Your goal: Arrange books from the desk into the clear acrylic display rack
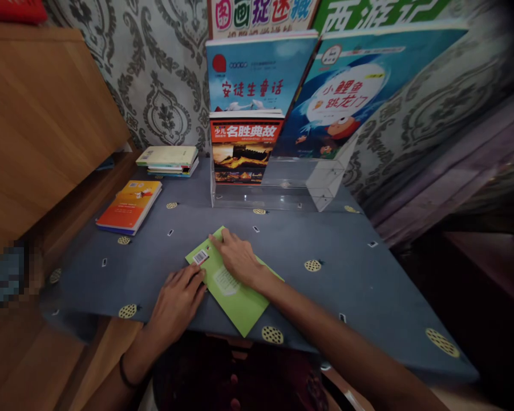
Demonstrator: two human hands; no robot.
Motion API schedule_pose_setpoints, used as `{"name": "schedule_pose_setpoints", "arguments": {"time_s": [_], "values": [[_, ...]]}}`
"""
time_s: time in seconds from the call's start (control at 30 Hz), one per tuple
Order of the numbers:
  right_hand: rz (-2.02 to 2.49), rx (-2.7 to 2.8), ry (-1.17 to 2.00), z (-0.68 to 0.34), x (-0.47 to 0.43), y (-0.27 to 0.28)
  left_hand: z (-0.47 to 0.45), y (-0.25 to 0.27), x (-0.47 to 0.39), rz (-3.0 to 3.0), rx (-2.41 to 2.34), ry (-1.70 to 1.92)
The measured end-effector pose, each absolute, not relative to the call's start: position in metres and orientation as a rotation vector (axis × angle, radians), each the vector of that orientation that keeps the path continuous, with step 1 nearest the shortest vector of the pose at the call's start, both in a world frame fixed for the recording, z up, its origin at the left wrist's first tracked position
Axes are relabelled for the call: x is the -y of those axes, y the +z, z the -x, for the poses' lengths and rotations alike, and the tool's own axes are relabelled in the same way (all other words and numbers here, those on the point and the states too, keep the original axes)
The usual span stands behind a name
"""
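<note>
A light green book point(250, 311) lies at a slant on the table, its barcode side up. Over its far part reaches my right hand point(238, 258), the thumb on the cover and the bent fingers closed at the far edge. My left hand point(177, 298) rests beside the book's left edge, fingers stretched out and fingertips touching it near the barcode. The undersides of the right fingers are hidden.
A clear acrylic rack point(325, 182) at the back holds several upright books, among them a red-topped book point(243, 151). On the left lie an orange book point(130, 205) and a small book stack point(169, 158). A blue patterned cloth point(346, 285) covers the table.
</note>
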State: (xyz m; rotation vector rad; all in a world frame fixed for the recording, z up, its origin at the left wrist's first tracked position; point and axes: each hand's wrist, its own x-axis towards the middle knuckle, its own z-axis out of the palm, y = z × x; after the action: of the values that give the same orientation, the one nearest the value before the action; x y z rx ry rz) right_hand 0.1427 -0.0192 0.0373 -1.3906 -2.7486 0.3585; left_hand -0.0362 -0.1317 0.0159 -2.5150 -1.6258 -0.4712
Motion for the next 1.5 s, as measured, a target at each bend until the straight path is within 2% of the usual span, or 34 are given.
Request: {"name": "schedule_pose_setpoints", "arguments": {"time_s": [0.27, 0.57, 0.87, 1.27, 1.5], "values": [[1.607, 2.673, 0.328, -0.154, 0.005, 0.038, 0.036, 0.020, 0.131, 2.515, 1.594, -0.469], [1.596, 2.620, 0.319, -0.154, 0.007, 0.034, 0.011, 0.036, 0.054, 2.494, 1.676, -0.124], [1.577, 2.618, 0.307, -0.155, 0.010, 0.034, 0.009, 0.019, 0.026, 2.447, 1.696, -0.182], [1.579, 2.638, 0.286, -0.171, 0.024, 0.037, 0.004, 0.027, 0.027, 2.479, 1.706, -0.035], [1.364, 2.487, 0.472, -0.199, 0.027, 0.017, 0.013, 0.018, 0.020, 2.579, 1.644, -0.130]]}}
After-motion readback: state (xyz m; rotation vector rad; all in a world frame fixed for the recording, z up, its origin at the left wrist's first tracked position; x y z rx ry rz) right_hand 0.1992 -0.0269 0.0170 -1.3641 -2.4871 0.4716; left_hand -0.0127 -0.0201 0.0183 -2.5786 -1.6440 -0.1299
